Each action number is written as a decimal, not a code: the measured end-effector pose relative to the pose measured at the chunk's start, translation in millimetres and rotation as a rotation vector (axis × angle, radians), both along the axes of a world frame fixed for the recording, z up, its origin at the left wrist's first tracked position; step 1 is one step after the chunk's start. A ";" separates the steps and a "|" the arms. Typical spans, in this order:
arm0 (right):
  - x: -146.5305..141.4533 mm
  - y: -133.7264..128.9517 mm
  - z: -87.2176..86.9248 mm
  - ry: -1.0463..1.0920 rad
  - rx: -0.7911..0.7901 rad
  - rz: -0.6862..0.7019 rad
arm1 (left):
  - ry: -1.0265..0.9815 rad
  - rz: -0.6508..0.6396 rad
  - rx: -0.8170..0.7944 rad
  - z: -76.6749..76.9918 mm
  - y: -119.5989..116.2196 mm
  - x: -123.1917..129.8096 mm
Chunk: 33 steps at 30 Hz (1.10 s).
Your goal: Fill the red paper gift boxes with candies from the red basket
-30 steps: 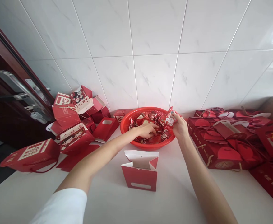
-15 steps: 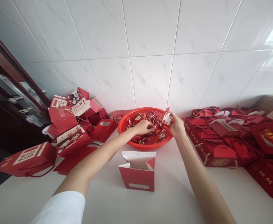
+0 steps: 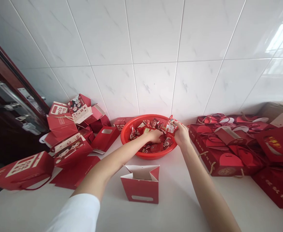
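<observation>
A red plastic basket (image 3: 125, 137) with a perforated wall holds many small wrapped candies (image 3: 153, 148). My left hand (image 3: 155, 136) reaches down among them, its fingers curled and their tips hidden, so what they grip cannot be made out. At the basket's right rim, my right hand (image 3: 182, 133) is closed on a red and white candy packet (image 3: 171, 127); whether more packets sit behind it I cannot tell. In front of the basket stands a red paper gift box (image 3: 141, 188), upright, its top open and white inside.
To the left lies a pile of red gift boxes (image 3: 61, 125), with one box with a cord handle (image 3: 30, 169) nearer the table's edge. Rows of closed red boxes (image 3: 225, 164) stand on the right. A tiled wall (image 3: 153, 87) rises behind; a door handle (image 3: 13, 96) is at left.
My left hand has moved deeper into the candies, its fingertips now covered. My right hand keeps hold of the candy packet by the rim. The whole view has shifted slightly.
</observation>
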State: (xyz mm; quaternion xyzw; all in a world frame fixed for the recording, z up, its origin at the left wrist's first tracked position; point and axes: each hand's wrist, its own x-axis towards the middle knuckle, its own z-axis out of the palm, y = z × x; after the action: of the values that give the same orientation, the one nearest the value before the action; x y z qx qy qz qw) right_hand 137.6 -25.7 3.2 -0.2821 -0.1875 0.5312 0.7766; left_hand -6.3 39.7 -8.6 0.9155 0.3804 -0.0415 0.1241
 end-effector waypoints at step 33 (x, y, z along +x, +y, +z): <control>-7.7 -45.3 43.4 -0.283 0.072 0.310 | -1.343 0.316 -0.529 57.2 -85.8 -83.6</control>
State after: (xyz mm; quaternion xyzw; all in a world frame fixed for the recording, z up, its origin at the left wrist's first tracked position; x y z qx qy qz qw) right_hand 129.9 -71.0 46.6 -0.2937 -0.3547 0.5924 0.6611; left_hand -89.9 -46.1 48.6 0.6176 0.3270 0.4556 0.5514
